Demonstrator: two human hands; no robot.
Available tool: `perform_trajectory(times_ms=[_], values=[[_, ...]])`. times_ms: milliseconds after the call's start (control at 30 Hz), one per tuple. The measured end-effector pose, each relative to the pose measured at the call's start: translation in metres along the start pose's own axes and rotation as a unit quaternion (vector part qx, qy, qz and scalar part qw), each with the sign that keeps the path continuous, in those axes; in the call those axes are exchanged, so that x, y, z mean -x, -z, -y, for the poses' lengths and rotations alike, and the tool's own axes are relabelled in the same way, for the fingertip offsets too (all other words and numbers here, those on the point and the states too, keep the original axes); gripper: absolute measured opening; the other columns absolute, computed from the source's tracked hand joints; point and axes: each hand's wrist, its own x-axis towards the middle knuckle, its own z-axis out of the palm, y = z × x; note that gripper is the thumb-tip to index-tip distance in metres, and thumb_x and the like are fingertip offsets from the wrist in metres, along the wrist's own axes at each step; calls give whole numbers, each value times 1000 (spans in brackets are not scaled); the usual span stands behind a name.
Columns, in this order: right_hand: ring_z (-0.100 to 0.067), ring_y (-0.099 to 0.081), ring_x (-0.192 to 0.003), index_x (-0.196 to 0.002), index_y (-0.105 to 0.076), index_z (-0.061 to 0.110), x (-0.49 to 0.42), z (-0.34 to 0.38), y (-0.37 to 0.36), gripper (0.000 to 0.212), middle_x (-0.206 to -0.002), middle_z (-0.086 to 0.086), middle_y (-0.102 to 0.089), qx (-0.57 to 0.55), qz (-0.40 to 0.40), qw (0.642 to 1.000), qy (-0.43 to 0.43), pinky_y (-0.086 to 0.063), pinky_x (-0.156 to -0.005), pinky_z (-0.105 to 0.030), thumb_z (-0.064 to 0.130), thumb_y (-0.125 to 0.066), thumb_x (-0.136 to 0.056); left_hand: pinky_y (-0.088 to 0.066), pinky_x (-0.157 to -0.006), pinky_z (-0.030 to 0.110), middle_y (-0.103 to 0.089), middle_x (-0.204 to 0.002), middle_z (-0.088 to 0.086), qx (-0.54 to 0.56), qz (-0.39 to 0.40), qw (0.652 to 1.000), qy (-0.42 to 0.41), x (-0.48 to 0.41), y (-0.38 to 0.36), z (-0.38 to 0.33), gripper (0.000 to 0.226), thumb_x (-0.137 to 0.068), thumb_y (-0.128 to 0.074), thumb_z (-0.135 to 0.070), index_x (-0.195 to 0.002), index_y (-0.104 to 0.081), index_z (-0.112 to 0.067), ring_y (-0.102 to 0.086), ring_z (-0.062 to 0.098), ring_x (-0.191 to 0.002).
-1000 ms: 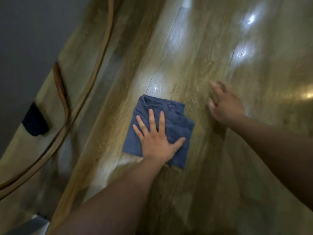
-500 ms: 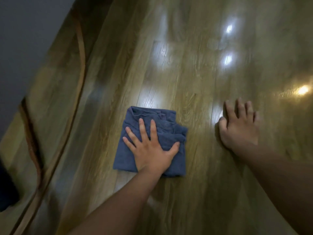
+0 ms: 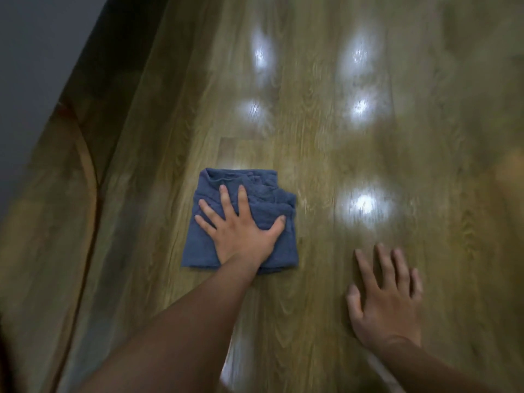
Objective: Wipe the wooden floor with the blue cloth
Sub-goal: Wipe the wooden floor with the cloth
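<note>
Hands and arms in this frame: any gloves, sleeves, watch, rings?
None seen. The left hand and right hand are bare: no gloves, no rings or bands that show. The left forearm and right forearm are bare to the frame edge, no sleeve, no watch at either wrist. The frame is blurred, so a thin ring could be missed.

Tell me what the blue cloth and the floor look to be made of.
The blue cloth: soft, matte terry-like fabric, likely cotton or microfibre; it creases and folds under the left hand. The floor: wood-grain planks with visible seams and a glossy finish that mirrors the lights; real wood or laminate, cannot tell.
</note>
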Motion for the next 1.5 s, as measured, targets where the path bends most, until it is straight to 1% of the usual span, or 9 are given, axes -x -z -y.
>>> perform_trajectory(times_ms=[233,367,533,633,767,933,1133,1300,1500], values=[[-37,-42,-139,-145,-46,30,-1,-5,-15,68,-156,-7,-41,24,-125,992,3,-29,-110,-61,49,-39,-81,10,-115,65,10,-167,2,-4,2,1000,-5,-72,16,-28,113,-64,-11,-99,-156,3,-34,14,47,-147],[-20,-22,-152,-148,-33,46,-14,-7,-26,62,-158,1,-32,8,-121,993,8,-25,-113,-59,60,-21,-89,11,-115,65,8,-167,2,0,0,1000,-7,-124,26,-51,113,-65,-12,-99,-157,0,-33,13,48,-147],[-33,-14,-153,-152,-31,27,-21,-17,-28,63,-163,-14,-23,149,-150,972,103,-28,-110,-57,57,-20,-97,11,-115,65,5,-167,3,-6,2,1000,-24,-173,39,-71,113,-65,-15,-98,-157,-5,-33,12,48,-148],[-32,-6,-155,-159,-14,25,-51,-16,-15,66,-164,-17,-16,160,-196,955,153,-10,-122,-48,53,-19,-100,9,-115,66,3,-167,4,19,-10,1000,-7,-229,52,-95,113,-65,-17,-98,-157,-9,-32,10,49,-148],[-31,-19,-152,-154,-30,17,-65,-12,-9,67,-164,-15,-24,173,-255,940,144,-16,-121,-47,51,-29,-96,5,-116,67,0,-167,7,15,-32,999,-27,-275,60,-116,111,-68,-19,-95,-158,-11,-30,7,51,-148],[-43,-54,-110,-122,-60,20,-80,31,44,50,-128,-17,-53,-23,-60,998,26,-43,-94,-63,45,-47,-82,3,-115,68,-2,-167,9,-7,-13,999,-46,-279,66,-117,111,-70,-16,-94,-159,-11,-28,4,54,-147],[-35,-15,-149,-148,-33,33,-338,87,82,56,-161,-10,-24,-53,-68,995,-47,-9,-118,-65,45,-35,-93,3,-115,69,-1,-167,9,-27,-4,992,-121,-294,70,-115,110,-70,-17,-94,-158,-9,-28,6,53,-147],[-35,2,-154,-155,-14,42,-391,104,71,61,-168,-5,-8,-10,-33,996,-82,3,-117,-69,52,-23,-96,6,-117,65,-3,-167,2,-42,-19,980,-194,-325,70,-115,110,-66,-18,-97,-156,-10,-35,7,49,-148],[-35,-3,-153,-154,-23,42,-389,104,75,64,-167,-4,-14,-16,-30,996,-83,2,-119,-67,55,-23,-92,8,-114,68,-2,-167,5,19,-21,999,-39,-383,82,-163,110,-66,-21,-95,-157,-15,-32,7,51,-147]])
